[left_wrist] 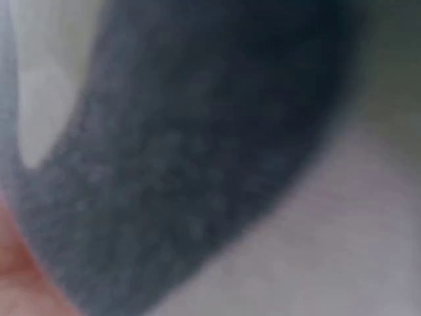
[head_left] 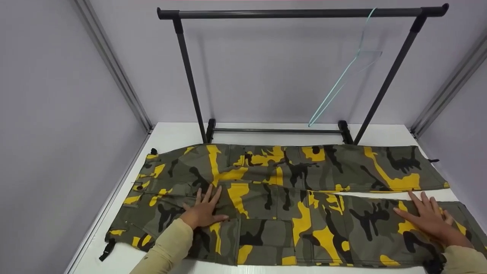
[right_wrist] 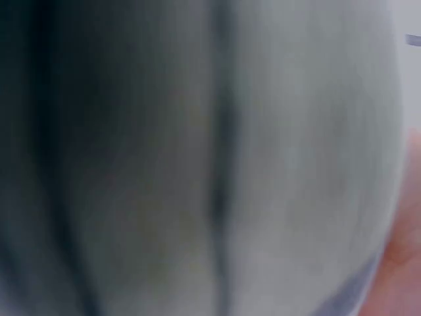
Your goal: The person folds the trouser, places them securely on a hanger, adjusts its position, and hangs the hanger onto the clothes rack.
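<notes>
A pair of camouflage trousers [head_left: 266, 201] in grey, black and yellow lies spread flat, waist to the left and both legs toward the right. On the upper part of the near leg rests my left hand [head_left: 203, 213], fingers spread. My right hand [head_left: 430, 220] lies with fingers extended on the same leg near its hem, the fingertips by the gap between the legs. Black buckles [head_left: 108, 249] stick out at the waist corners. Both wrist views are mostly blocked by blurred cloth, with only a sliver of skin at the edge.
Behind the trousers stands a dark metal clothes rack [head_left: 289, 14] on the white table [head_left: 171, 133]. A thin light-green hanger [head_left: 338, 82] hangs from the right part of its bar. Pale panels [head_left: 68, 114] enclose the table at the left, back and right.
</notes>
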{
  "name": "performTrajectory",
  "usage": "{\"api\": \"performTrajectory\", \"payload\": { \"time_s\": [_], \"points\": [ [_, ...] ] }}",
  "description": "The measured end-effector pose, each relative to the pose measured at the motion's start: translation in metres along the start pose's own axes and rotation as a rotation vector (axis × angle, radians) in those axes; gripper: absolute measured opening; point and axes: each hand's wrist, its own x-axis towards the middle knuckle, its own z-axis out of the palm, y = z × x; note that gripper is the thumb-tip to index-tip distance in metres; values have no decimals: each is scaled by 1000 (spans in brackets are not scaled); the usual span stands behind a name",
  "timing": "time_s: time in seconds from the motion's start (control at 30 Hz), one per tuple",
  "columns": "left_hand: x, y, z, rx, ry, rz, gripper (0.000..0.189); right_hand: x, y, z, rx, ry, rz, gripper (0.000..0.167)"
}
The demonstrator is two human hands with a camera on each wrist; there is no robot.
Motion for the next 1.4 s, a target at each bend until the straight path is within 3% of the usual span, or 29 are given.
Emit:
{"api": "performTrajectory", "payload": {
  "time_s": [0.13, 0.2, 0.37, 0.47, 0.53, 0.6, 0.7, 0.8, 0.87, 1.1, 1.17, 1.3, 1.4],
  "points": [
    [-10, -3, -4, -23, 43, -7, 81, 0, -1, 2, -10, 3, 11, 92],
    [-11, -7, -6, -84, 73, 9, 72, -2, -2, 0, -9, 10, 2, 92],
    [-8, -20, -8, -179, 268, 92, 36, -3, -1, 0, 2, 25, -24, 91],
    [-5, -23, -6, -133, 402, 131, 22, -2, 0, 1, 5, 26, -23, 91],
    [-1, -22, -4, -80, 441, 150, 28, -2, 0, 2, 7, 23, -20, 91],
    [2, -19, -2, -40, 423, 142, 42, -3, 0, 3, 13, 15, -12, 91],
    [6, -13, 2, -17, 324, 78, 63, -5, -1, 4, 25, 9, -7, 91],
    [9, -11, 5, -24, 239, 25, 69, -5, -2, 4, 24, 21, -10, 91],
    [10, -13, 5, -29, 231, 37, 64, -5, -2, 4, 13, 33, -11, 91],
    [13, -28, 1, -182, 294, 188, 32, -2, 0, 3, 2, 43, -11, 92],
    [14, -28, -1, -184, 327, 212, 22, -2, 1, 3, 8, 45, -16, 91],
    [19, -24, -4, -135, 414, 211, 10, -3, 1, 4, 29, 46, -29, 90],
    [21, -21, -5, -132, 435, 187, 9, -5, 1, 5, 37, 46, -28, 90]
  ]
}}
